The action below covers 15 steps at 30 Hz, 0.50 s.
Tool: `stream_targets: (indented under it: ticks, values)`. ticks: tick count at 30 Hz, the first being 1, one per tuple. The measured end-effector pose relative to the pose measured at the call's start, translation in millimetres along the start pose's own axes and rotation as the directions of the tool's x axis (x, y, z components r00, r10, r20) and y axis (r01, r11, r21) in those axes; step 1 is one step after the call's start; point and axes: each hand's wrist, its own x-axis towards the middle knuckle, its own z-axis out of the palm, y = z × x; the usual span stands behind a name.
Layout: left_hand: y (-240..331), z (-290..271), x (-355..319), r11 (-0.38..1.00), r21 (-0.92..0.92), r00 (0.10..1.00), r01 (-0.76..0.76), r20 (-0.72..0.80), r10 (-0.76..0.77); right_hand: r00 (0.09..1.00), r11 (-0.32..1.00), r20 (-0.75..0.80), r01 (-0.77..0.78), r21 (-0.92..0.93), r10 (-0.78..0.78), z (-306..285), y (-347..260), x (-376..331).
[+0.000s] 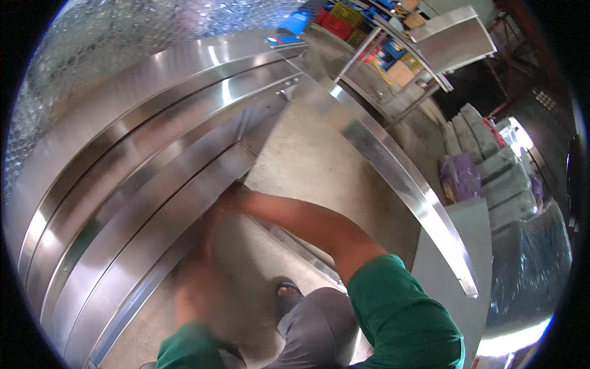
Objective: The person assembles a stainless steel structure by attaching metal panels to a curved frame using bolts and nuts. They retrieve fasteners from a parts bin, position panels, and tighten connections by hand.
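I look down into a large stainless steel frame point(123, 184) lying over a concrete floor point(307, 160). My right hand point(228, 200), on a bare forearm below a green sleeve, reaches across to the inner edge of the frame's lower steel panel point(184, 209). My left hand point(203, 246) is beside it, just below, close to the same panel. Motion blurs both hands, so their fingers and any grip do not show. A steel side rail point(393, 166) runs along the right of the opening. My sandalled foot point(287, 289) stands on the floor inside the frame.
Bubble wrap point(123, 43) lies beyond the frame at the upper left. A metal rack point(393, 67) with blue, red and yellow crates stands at the top. Stacked grey sacks point(485, 160) and a purple sack point(460, 177) sit to the right, beside a grey sheet point(455, 246).
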Motion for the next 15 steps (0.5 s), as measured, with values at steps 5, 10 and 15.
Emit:
stream_targets:
  ticks: [5,10,15]
  values:
    - [-0.7,3.7,4.1,1.000,-0.024,1.000,0.005,-0.003,-0.005,0.978,0.996,0.190,-0.085,0.012,0.081,-4.6,3.7,12.4]
    - [2.5,3.9,9.0,0.999,-0.039,1.000,0.002,-0.005,-0.002,0.961,0.994,0.256,-0.113,0.016,0.105,-13.1,3.1,14.4]
    - [-2.5,4.7,8.2,0.999,-0.044,1.000,0.004,-0.004,-0.004,0.947,0.991,0.300,-0.134,0.028,0.119,-16.6,9.6,14.7]
